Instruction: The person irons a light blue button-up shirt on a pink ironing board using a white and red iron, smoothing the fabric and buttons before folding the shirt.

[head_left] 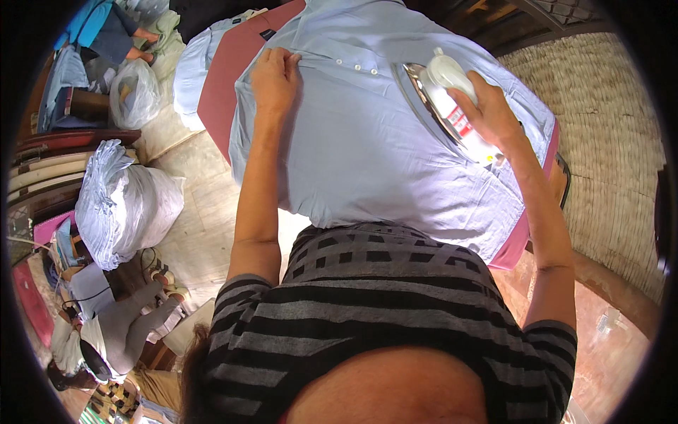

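Note:
A light blue shirt point(339, 141) lies spread over the dark red ironing board point(217, 95) in front of me. Three pale buttons point(358, 68) show on its placket near the far side. With thumb and fingers together, my left hand point(274, 81) pinches the shirt's cloth at the left end of that button strip. On the right, my right hand point(493, 113) is wrapped round the handle of a white clothes iron point(445, 106). The iron's metal soleplate edge is tilted toward the left, and I cannot tell whether its whole face touches the cloth.
Another light blue garment point(189, 78) hangs at the board's far left. On the floor at left stand a stuffed white plastic bag point(152, 205) and a smaller clear bag point(135, 95). Another person point(131, 325) sits at lower left. A woven straw screen point(600, 120) borders the right.

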The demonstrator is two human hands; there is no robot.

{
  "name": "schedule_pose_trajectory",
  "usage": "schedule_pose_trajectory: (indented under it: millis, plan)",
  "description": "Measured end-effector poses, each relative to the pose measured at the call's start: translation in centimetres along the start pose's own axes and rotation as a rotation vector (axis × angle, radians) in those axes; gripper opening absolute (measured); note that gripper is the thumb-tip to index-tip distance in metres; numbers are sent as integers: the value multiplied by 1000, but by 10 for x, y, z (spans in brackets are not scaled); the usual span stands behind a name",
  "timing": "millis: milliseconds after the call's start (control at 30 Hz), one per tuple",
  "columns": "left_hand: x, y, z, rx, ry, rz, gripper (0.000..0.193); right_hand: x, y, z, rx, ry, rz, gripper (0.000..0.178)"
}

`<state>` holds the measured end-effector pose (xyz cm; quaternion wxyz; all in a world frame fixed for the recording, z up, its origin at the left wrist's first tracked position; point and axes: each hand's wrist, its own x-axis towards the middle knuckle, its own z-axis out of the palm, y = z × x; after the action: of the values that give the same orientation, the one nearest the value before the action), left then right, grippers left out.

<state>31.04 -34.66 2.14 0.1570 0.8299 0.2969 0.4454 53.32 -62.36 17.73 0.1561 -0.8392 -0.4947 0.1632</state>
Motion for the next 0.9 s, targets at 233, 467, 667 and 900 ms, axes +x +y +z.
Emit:
schedule_pose_trajectory:
  millis: [233,467,667,900]
  plan:
    - [6,7,-9,-113,-40,-53,17,-3,29,-23,-74,-76,-225,41]
    - [4,3,-10,-90,-62,-52,20,40,9,-14,-72,-100,-386,41]
    - [5,4,-12,-85,-94,-134,20,43,34,-20,-65,-67,-538,35]
    - [3,0,-7,-116,-98,-120,21,61,5,-14,-134,-194,-521,41]
